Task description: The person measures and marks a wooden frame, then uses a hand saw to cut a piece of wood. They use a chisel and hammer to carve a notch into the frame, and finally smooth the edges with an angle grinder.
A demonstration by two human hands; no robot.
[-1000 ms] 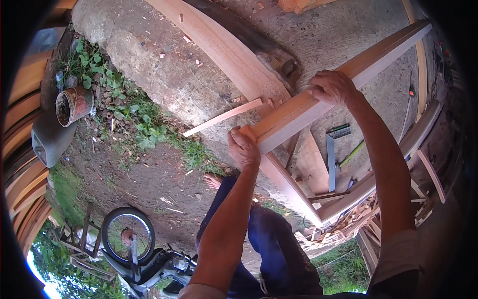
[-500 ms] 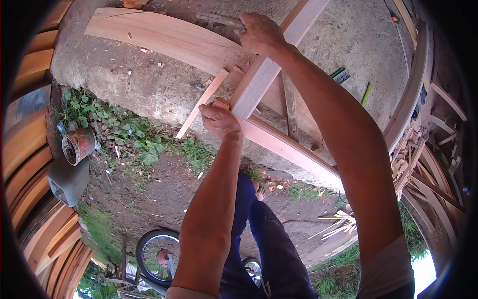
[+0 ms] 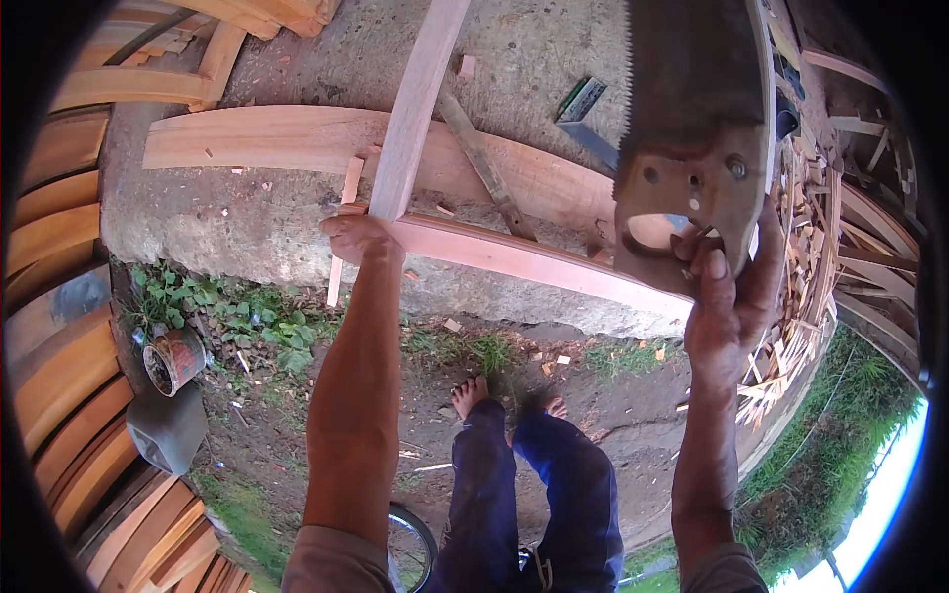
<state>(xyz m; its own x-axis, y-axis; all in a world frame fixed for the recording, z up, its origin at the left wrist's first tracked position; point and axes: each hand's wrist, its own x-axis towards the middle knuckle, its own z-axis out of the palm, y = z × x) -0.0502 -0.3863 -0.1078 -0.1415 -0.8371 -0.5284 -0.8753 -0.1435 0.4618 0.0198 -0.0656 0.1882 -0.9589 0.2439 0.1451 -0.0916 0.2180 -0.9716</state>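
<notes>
My right hand (image 3: pixel 727 316) grips a handsaw (image 3: pixel 692 168) by its worn wooden handle. The saw's wide, dark blade is raised close to the view, teeth facing left. My left hand (image 3: pixel 363 237) is closed around the corner where a long pale wooden beam (image 3: pixel 415 109) meets a pinkish wooden rail (image 3: pixel 534 265). A small wooden block (image 3: pixel 352 209) shows beside that hand, against the beam's end. Next to the corner, a thin wooden strip (image 3: pixel 336 282) juts past the concrete edge.
A broad curved board (image 3: pixel 257 133) lies on the concrete, with a narrow stick (image 3: pixel 484 163) under the frame. A square-like tool (image 3: pixel 583 114) rests beyond. Stacked boards (image 3: pixel 54 237) line the left, near a bucket (image 3: pixel 174 361) and grey container (image 3: pixel 166 433). Offcuts (image 3: pixel 791 316) pile up at right.
My right hand has swung from the far side of the beam to the right and now holds up the handsaw; earlier it held a slim tool. My left hand stays at the corner.
</notes>
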